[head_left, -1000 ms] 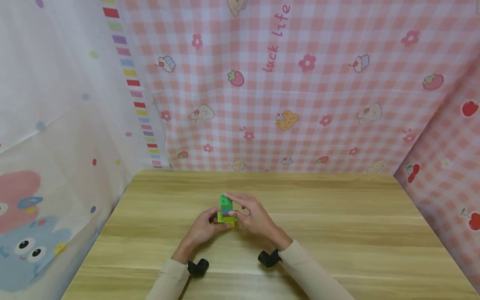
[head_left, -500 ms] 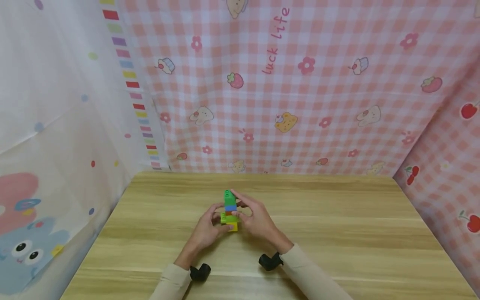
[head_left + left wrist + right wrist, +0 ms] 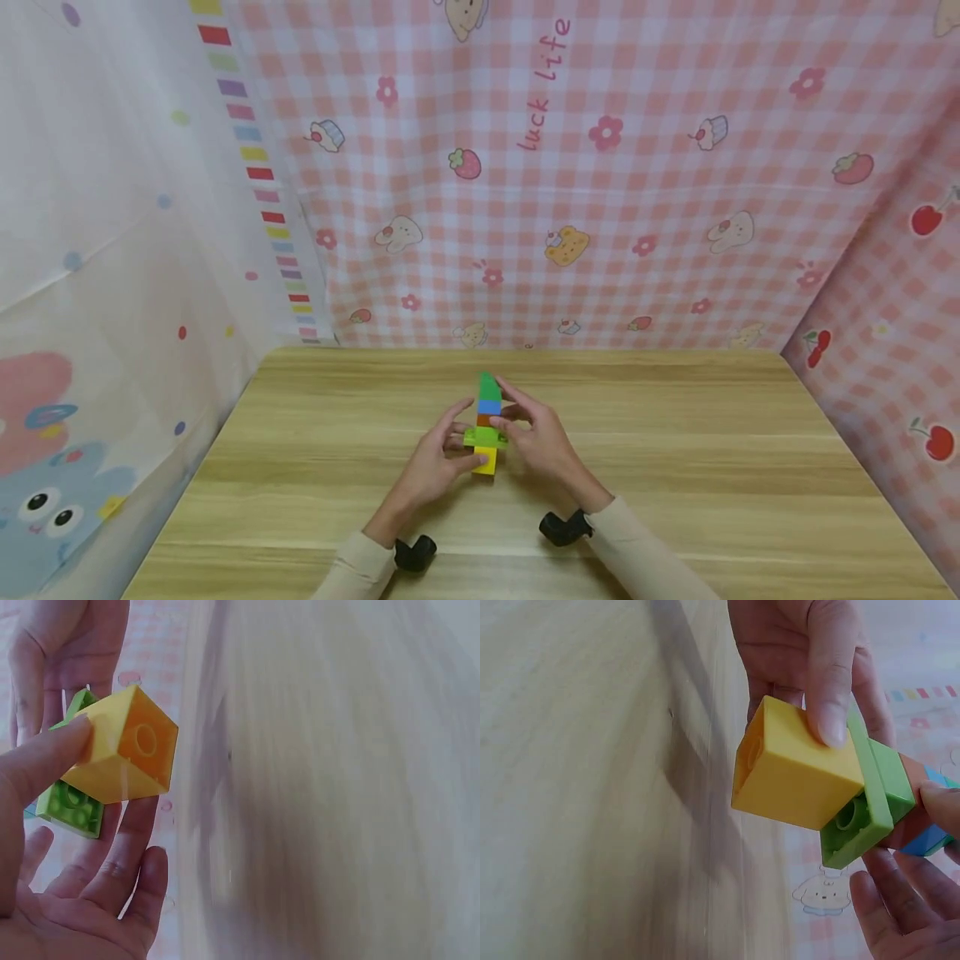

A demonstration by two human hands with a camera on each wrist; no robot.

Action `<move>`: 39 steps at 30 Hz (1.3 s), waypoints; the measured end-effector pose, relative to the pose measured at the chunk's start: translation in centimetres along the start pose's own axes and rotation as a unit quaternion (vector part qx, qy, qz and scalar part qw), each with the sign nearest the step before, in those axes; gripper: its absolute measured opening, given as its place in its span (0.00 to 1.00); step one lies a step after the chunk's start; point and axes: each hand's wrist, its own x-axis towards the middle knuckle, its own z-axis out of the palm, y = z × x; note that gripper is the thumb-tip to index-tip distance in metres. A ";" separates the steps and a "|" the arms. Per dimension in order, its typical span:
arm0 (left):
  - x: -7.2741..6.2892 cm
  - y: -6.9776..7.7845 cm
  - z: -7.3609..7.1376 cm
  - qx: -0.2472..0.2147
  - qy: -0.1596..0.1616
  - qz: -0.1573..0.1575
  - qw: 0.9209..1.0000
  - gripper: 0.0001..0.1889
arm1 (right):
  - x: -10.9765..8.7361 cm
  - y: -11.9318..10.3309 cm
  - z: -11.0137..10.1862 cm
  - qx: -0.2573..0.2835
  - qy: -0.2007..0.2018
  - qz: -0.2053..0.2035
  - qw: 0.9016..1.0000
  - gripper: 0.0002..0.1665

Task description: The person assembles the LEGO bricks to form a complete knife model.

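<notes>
Both hands hold one stack of toy building bricks above the table in the head view. A yellow brick (image 3: 484, 463) forms its lower end, with a light green piece (image 3: 491, 436) above it. Then come a brown brick, a blue brick (image 3: 489, 407) and a green sloped brick (image 3: 490, 388) on top. My left hand (image 3: 433, 467) pinches the yellow brick, the thumb on its near face. Higher up, my right hand (image 3: 547, 442) grips the stack with its thumb on the brown brick (image 3: 911, 774). The yellow brick's hollow underside (image 3: 148, 742) shows in the left wrist view.
The hands work over a wood-grain table (image 3: 675, 467). Behind it hangs a pink checked cloth (image 3: 600, 192), with a white patterned cloth (image 3: 150, 275) on the left and another checked cloth (image 3: 892, 358) on the right. Black wrist cameras (image 3: 566, 527) sit on both wrists.
The stack and both hands have moved to the right in the head view. The stack has turned, so more of its near side and yellow brick shows. Both hands keep their hold.
</notes>
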 end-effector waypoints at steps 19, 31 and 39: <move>-0.2 1.1 3.8 0.063 -0.089 0.004 0.994 0.47 | -3.2 2.3 -2.4 -0.010 -0.021 0.047 0.999 0.35; 0.2 0.8 5.1 0.096 -0.093 -0.010 0.991 0.46 | -4.0 2.8 -3.0 -0.030 -0.021 0.096 0.995 0.35; 0.7 0.3 5.4 0.123 -0.104 -0.011 0.987 0.47 | -3.9 3.9 -3.4 -0.062 -0.011 0.109 0.992 0.33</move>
